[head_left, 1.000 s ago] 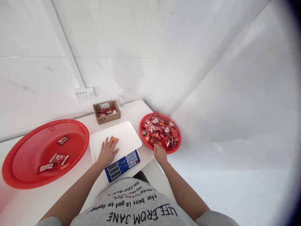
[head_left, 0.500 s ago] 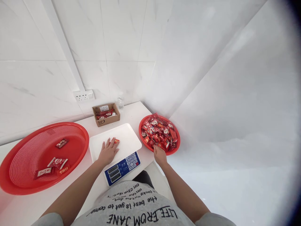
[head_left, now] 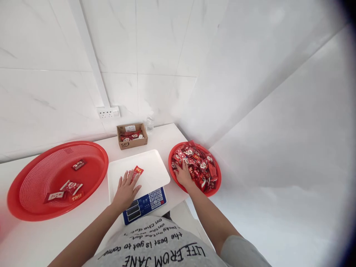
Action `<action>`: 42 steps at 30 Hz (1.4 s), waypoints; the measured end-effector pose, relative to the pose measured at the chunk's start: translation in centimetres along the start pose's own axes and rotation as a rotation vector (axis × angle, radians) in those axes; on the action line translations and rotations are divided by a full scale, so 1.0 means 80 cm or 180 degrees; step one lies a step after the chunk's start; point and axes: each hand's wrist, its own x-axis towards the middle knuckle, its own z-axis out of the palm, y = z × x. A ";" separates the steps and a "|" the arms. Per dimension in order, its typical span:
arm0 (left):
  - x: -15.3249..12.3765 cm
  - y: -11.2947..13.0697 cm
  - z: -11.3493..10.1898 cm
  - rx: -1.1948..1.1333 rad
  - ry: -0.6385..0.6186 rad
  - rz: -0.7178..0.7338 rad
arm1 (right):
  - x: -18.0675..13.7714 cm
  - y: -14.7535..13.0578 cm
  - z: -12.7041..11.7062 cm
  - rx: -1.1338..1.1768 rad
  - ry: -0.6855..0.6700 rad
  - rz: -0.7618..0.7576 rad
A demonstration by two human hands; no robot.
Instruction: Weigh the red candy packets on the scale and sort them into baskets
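My left hand [head_left: 126,188] is open, its fingers spread over the white tray [head_left: 152,163] of a digital scale. Partly under those fingers lie red candy packets [head_left: 138,170]; how many is hidden. Below the tray, the scale's blue keypad panel [head_left: 144,204] shows, partly behind my wrist. My right hand [head_left: 183,175] rests at the left side of a round red basket [head_left: 219,181], fingers apart on a heap of red wrapped candies [head_left: 198,157]. No packet is visibly gripped in it.
At the left stands a large red plastic basket [head_left: 26,215] with several packets [head_left: 72,186] inside. A small cardboard box [head_left: 132,142] of red packets sits at the back beside a clear plastic cup [head_left: 150,124]. A wall socket [head_left: 108,112] is behind; walls bound the back and right.
My right hand has moved from the basket's near rim up onto the candies, and its fingers have spread. My left hand stays over the packets on the tray. The view has shifted slightly.
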 end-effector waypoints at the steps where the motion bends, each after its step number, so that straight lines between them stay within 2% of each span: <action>1: -0.005 0.000 0.001 -0.0009 -0.0003 -0.0045 | 0.005 -0.001 0.000 -0.0077 -0.0084 0.0027; 5: -0.021 0.001 0.005 -0.0085 0.0004 -0.0252 | 0.014 0.001 0.004 -0.0341 -0.0254 0.0056; 10: -0.030 0.004 0.009 -0.0191 -0.0020 -0.0415 | 0.008 0.007 0.006 -0.0371 -0.0018 -0.0089; 15: -0.028 0.005 0.011 -0.0231 -0.0007 -0.0355 | 0.000 0.002 -0.002 -0.0479 0.0151 -0.0298; 20: -0.026 0.006 0.007 -0.0216 -0.0058 -0.0254 | 0.014 -0.008 -0.010 -0.0562 -0.0011 -0.0553; 28: -0.028 0.004 0.006 -0.0244 -0.0117 -0.0217 | 0.036 -0.016 -0.012 -0.0380 -0.0101 -0.0297; 33: -0.032 0.000 0.011 -0.0271 -0.0084 -0.0206 | 0.017 -0.013 -0.013 0.0160 0.0287 -0.0384; 35: -0.032 0.001 0.011 -0.0304 -0.0053 -0.0205 | 0.006 -0.010 -0.018 0.0573 0.0574 -0.0399; 38: -0.029 0.005 0.005 -0.0413 0.0085 -0.0173 | -0.010 -0.004 -0.027 0.1402 0.0898 -0.0163; 40: -0.025 0.010 -0.004 -0.0572 0.0193 -0.0119 | -0.022 -0.004 -0.033 0.2000 0.0960 0.0050; 42: -0.022 0.019 -0.014 -0.0840 0.0256 -0.0053 | -0.034 -0.011 -0.036 0.2535 0.0825 0.0139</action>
